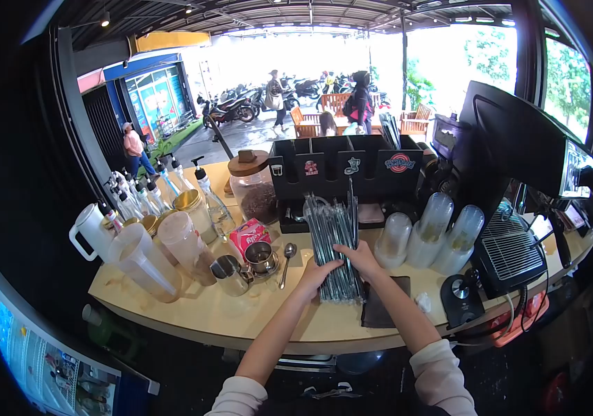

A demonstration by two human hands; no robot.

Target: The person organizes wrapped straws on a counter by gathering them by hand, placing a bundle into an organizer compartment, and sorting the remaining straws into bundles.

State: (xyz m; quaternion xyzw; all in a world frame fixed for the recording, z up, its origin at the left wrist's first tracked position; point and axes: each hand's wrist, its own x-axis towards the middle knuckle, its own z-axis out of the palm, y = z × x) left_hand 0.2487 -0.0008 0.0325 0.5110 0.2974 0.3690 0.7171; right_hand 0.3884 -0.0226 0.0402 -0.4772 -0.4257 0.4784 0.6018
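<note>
A bundle of wrapped straws (331,239) stands upright over the counter, in front of the black organizer box. My left hand (316,274) is closed round its lower left side. From the right, my right hand (357,258) grips the same bundle, thumb across the front. The bundle's lower end is close to the counter; whether it touches cannot be told. Beside my right forearm lies a dark cloth or mat (387,302). Left of my left hand are a spoon (287,265), a metal cup (261,258) and a metal pitcher (230,275).
The wooden counter (199,320) holds plastic jugs (145,263), pump bottles (212,201) and a glass jar (253,194) at left. Stacked cups (427,232), a black grinder-like device (463,299) and a monitor (518,139) are at right. Behind is the black organizer (341,168); people stand farther off.
</note>
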